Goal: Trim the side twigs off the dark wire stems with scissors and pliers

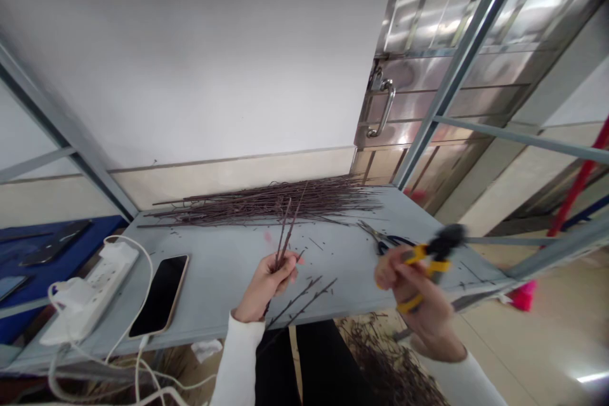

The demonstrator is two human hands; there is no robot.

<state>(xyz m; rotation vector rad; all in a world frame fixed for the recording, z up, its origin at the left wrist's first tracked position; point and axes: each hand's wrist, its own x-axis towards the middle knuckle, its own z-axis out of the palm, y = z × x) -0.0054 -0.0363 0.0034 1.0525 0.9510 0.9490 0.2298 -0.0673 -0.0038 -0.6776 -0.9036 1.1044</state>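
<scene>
My left hand [275, 283] is closed around a few thin brown twigs [285, 235], which rise above the fist and also stick out below it over the shelf's front edge. In my right hand [421, 304] are yellow-and-black cutting pliers [432, 257], held up over the right side of the grey shelf and slightly blurred; their dark jaws point up and right. Behind that hand lies a pair of scissors [378, 236], partly hidden by the fingers. A long pile of dark twigs [266, 202] stretches along the back of the shelf.
A phone [159, 296] with a charging cable and a white power strip [92, 295] lie on the left of the grey shelf [214, 266]. Metal posts [459, 63] frame it. Cut twigs [380, 355] are heaped below the front edge. Small scraps dot the shelf.
</scene>
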